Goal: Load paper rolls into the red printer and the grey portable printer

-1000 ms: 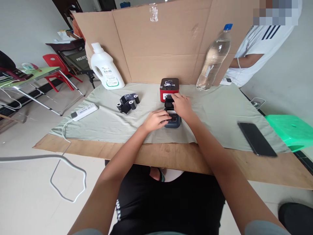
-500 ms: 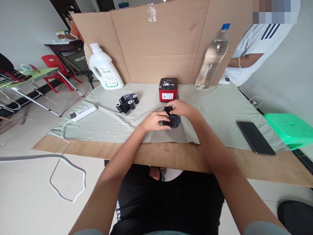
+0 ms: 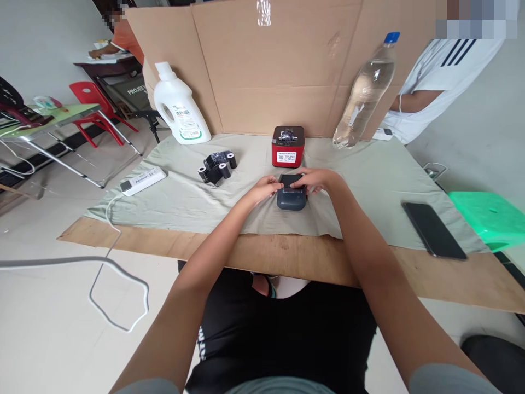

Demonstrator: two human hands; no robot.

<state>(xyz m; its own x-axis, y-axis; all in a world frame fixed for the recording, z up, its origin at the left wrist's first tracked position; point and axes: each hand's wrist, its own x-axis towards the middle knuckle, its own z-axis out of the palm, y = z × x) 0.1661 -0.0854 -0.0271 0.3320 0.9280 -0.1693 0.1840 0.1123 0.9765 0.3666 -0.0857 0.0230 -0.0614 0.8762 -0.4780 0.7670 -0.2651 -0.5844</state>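
Between my hands on the cloth sits a small dark device with rounded corners [image 3: 291, 201], which looks like a portable label printer. My left hand [image 3: 266, 189] presses its fingertips against the device's left side. Over the top and right side, my right hand [image 3: 318, 179] has its thumb and fingers wrapped, hiding part of the lid. Just behind stands a red and black box [image 3: 287, 148] with a white label. To the left lie black ribbon rolls [image 3: 217, 167] with white cores.
A white jug [image 3: 180, 106] and a water bottle [image 3: 365, 93] stand before a cardboard screen [image 3: 279, 71]. A power strip [image 3: 143, 181] lies left, a phone [image 3: 433, 230] right. People are beyond the screen; a green stool [image 3: 488, 216] is at the right.
My left hand has drawn back from over the device to its left side. The device's top, opened up before, now looks covered. The whole view has shifted slightly.
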